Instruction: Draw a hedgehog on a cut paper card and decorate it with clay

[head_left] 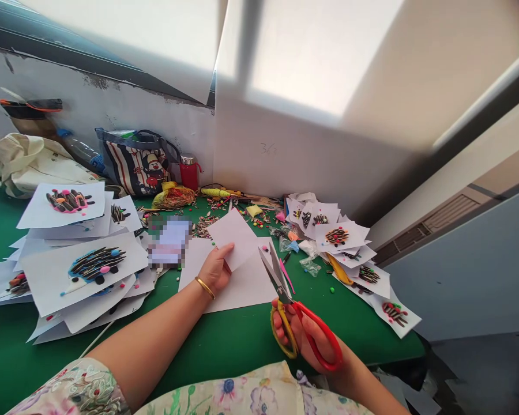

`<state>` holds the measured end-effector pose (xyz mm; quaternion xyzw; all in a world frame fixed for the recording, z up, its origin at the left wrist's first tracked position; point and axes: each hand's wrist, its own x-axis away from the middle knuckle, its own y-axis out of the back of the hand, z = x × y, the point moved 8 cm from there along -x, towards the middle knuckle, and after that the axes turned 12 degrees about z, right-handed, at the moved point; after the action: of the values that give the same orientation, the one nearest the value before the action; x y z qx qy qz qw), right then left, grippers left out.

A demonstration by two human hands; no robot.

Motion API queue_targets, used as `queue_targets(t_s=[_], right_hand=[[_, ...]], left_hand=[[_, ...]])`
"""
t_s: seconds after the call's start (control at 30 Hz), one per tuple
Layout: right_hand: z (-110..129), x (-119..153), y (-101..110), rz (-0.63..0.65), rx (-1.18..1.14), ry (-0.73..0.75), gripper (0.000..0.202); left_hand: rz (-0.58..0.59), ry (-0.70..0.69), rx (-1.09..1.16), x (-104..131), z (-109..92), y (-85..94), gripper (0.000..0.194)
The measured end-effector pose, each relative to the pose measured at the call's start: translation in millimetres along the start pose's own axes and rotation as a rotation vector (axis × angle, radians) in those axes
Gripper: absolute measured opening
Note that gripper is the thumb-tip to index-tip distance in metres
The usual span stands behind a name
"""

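A small white paper piece (233, 236) is in my left hand (218, 268), with the thumb over its lower part. Beneath it, a larger white sheet (242, 291) lies flat on the green table. Scissors with one red and one yellow handle (283, 294) are in my right hand (305, 334), their fingers through the handle loops. The blades point up and stand apart, to the right of the paper piece, with nothing visible between them. A pink pen (287, 276) lies just beyond the blades.
Stacks of cards with seed hedgehogs rise at left (86, 271) and right (354, 242). A phone (170, 242), partly blurred, lies left of the sheet. Scattered seeds (205, 225), a yellow tool (216, 192), a red bottle (189, 173) and bags (134, 161) line the wall.
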<state>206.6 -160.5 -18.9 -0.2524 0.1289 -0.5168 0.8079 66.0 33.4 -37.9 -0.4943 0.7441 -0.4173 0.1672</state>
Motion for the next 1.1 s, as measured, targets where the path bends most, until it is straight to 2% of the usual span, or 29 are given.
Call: queue_targets(t_s=[0.2,0.47,0.73,0.9,1.1], right_hand=[[-0.7,-0.2,-9.4,-0.002,-0.067,-0.026,0.052],[2.3,0.0,-0.4,-0.047,-0.161,-0.009,0.051],[4.0,0.4,-1.7,-0.044,-0.182,-0.019,0.053],[4.1,-0.4,-1.3,-0.038,-0.172,-0.010,0.051],[3.5,-2.0,1.6,-0.043,-0.188,-0.019,0.051]], left_hand=[[-0.047,0.008,0.031,1.8,-0.6,2.0,0.023],[-0.054,0.024,0.033,3.4,-0.3,0.4,0.024],[-0.048,0.025,0.019,2.4,0.8,0.7,0.038],[-0.017,0.019,0.001,1.9,0.9,-1.7,0.040],[0.072,0.026,-0.045,2.9,5.3,-7.6,0.036]])
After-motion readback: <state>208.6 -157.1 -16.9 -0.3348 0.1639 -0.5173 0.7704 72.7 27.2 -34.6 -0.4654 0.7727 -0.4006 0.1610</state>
